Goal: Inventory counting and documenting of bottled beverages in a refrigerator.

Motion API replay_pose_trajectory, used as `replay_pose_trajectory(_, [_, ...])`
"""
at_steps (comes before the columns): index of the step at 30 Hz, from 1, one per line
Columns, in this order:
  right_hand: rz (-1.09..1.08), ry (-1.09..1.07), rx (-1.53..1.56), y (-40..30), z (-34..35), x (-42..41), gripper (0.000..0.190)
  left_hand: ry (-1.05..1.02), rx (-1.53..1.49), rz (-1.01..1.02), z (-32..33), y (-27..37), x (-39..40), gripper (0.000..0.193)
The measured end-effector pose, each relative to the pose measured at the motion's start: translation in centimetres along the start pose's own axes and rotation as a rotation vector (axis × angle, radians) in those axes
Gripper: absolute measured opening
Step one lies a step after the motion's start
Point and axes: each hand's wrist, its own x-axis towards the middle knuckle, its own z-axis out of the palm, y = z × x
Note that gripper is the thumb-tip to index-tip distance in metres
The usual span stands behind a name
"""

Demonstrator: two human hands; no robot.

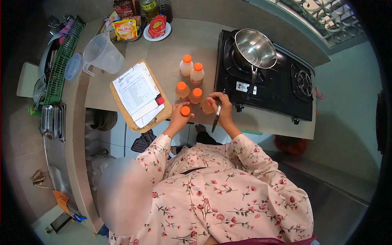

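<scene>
My left hand is closed around a small bottle with an orange cap, near the counter's front edge. My right hand has a black and white pen between its fingers, and its fingertips are at another bottle, whose top they partly hide. Beyond my hands stand two bottles with orange liquid, one left of the other. Farther back are two paler bottles. A wooden clipboard with printed papers lies left of my left hand.
On the right, a steel saucepan sits on a black gas stove, its handle pointing towards me. A plastic measuring jug, a white plate with a red packet, and food packets are at the back left. A green rack stands far left.
</scene>
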Motion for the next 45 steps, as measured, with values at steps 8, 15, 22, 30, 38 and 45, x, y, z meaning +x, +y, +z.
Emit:
replay_pose_trajectory(8, [-0.062,-0.374,-0.245,-0.7,-2.4,-1.0,0.038,0.069,-0.025,0.080,-0.6,0.0,-0.5,0.041])
replay_pose_trajectory(15, [-0.106,-0.249,-0.224,-0.3,-1.3,-0.5,0.044,0.097,-0.083,0.093,-1.6,-0.8,-0.1,0.041])
replay_pose_trajectory(22, [-0.070,-0.226,-0.235,0.3,-0.7,0.0,0.045,0.075,-0.117,0.097,-1.4,-2.2,0.2,0.046])
replay_pose_trajectory(30, [-0.024,-0.218,-0.186,0.4,0.3,0.6,0.046,0.099,-0.130,-0.031,-0.7,-2.8,-0.6,0.055])
replay_pose_trajectory(38, [-0.333,-0.017,-0.367,-5.6,-0.7,1.6,0.050,0.106,-0.471,-0.315,-3.3,-3.6,-3.7,0.048])
replay_pose_trajectory(45, [-0.552,-0.547,-0.380,-7.0,4.1,0.0,0.034,-0.130,-0.363,-0.413,-3.1,-10.1,-9.7,0.038])
